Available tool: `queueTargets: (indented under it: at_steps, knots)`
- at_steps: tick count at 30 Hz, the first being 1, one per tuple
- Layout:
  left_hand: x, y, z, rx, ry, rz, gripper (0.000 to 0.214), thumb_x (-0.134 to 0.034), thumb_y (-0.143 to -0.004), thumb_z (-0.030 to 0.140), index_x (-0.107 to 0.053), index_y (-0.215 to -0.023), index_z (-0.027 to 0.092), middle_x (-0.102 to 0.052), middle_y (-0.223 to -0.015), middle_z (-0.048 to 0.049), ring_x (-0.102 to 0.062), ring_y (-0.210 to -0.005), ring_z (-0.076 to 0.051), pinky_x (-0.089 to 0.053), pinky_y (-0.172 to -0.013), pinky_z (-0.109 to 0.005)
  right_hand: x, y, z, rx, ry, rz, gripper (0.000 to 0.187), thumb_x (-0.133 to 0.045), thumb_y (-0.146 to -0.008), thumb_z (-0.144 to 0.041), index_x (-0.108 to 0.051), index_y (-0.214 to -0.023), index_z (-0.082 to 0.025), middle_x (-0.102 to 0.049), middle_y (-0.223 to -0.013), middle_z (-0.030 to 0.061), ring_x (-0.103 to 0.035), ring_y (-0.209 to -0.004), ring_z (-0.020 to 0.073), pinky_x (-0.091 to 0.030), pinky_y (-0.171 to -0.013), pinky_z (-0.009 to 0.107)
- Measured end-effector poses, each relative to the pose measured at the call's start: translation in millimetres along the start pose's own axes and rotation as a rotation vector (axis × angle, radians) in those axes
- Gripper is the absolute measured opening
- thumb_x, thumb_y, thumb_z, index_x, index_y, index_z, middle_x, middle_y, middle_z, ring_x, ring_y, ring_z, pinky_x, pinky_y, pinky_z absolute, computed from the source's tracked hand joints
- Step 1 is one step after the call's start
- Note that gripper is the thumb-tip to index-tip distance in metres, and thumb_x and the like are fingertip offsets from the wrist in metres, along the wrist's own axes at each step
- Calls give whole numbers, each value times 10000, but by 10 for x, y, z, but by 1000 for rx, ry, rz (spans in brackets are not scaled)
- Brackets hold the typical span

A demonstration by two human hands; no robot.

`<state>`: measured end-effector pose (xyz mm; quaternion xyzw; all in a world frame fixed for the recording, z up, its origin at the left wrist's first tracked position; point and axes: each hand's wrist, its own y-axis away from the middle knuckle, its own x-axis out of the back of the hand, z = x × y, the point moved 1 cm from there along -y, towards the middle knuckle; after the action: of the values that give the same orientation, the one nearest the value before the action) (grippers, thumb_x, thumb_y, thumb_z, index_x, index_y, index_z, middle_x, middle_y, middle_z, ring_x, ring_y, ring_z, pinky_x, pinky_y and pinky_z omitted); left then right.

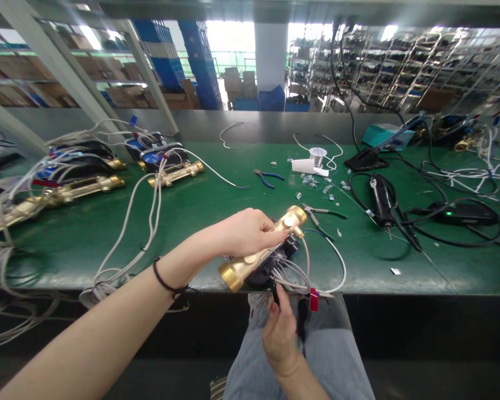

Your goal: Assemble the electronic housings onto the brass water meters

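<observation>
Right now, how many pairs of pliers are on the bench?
2: a blue-handled pair farther back, a dark-handled pair right of the brass water meter. Cables may hide others.

Tilted brass water meter (250, 262)

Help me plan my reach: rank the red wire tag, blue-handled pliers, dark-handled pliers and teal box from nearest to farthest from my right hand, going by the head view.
1. Red wire tag, just right of the right hand.
2. Dark-handled pliers, on the bench ahead, to the right.
3. Blue-handled pliers, farther back, nearly straight ahead.
4. Teal box, at the bench's back right.
</observation>
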<state>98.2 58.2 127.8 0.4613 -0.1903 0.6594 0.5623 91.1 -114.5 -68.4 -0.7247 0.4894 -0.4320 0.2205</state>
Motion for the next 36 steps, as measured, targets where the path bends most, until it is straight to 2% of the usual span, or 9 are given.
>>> queueTargets:
  at_steps: [6,13,15,18,21,23,26,31,36]
  knots:
    - [10,15,41,25,-32,6,620,-316,-819,693,-521,-565,166,-422,-554,17,-370,-501,-100,-215,-445,-235,4,-25,11,9,-20,-21,497,-371,-936,-133,-310,-1429,-145,-643,-1148,151,-630,-1065,214,-573,-819,318]
    - [119,57,158,81,-228,-15,580,-352,-831,659,-611,-635,178,-566,-560,-10,-449,-465,-121,-262,-455,-251,69,-65,21,18,-67,-78,503,-347,-935,-117,-315,-1435,-154,-645,-1156,155,-616,-1094,216,-568,-837,328]
    - [135,130,274,94,-305,45,492,-391,-859,582,-633,-731,173,-612,-648,-39,-516,-544,-157,-305,-507,-265,85,-69,25,21,-85,-97,521,-352,-930,-110,-305,-1445,-177,-639,-1175,145,-610,-1104,217,-563,-848,335]
    - [48,282,458,19,-570,133,346,-522,-860,441,-612,-1020,148,-642,-894,-86,-590,-809,-233,-385,-666,-308,107,-67,31,15,-109,-115,555,-360,-919,-92,-280,-1458,-197,-635,-1191,131,-607,-1110,215,-560,-851,331]
    - [-148,406,532,-88,-898,172,751,-726,-715,451,-450,-1299,69,-610,-1040,-128,-571,-932,-275,-418,-758,-346,106,-61,41,4,-142,-116,555,-364,-913,-94,-287,-1456,-182,-642,-1168,141,-616,-1092,222,-567,-833,337]
    - [-271,441,518,-107,-1021,207,927,-760,-672,471,-356,-1366,8,-593,-1051,-152,-561,-924,-283,-430,-750,-356,92,-60,47,2,-175,-116,541,-355,-917,-101,-298,-1449,-174,-646,-1154,144,-626,-1070,218,-569,-827,342]
    - [-387,433,488,-93,-1143,238,833,-717,-738,414,-369,-1354,-27,-594,-989,-157,-563,-861,-279,-434,-706,-361,64,-64,49,-6,-227,-112,521,-333,-922,-97,-308,-1438,-159,-648,-1140,145,-642,-1029,199,-570,-818,333]
    - [-442,396,525,-59,-1255,271,547,-597,-830,184,-440,-1302,-45,-620,-888,-154,-592,-773,-249,-411,-636,-324,34,-77,32,-31,-298,-90,513,-316,-926,-103,-308,-1436,-153,-649,-1127,152,-660,-967,187,-578,-789,318]
    - [-417,377,560,-97,-1309,206,507,-615,-824,196,-489,-1253,-41,-615,-804,-126,-592,-688,-232,-391,-570,-304,42,-99,8,-67,-351,-75,512,-308,-932,-123,-309,-1440,-185,-663,-1073,124,-671,-837,157,-578,-725,275]
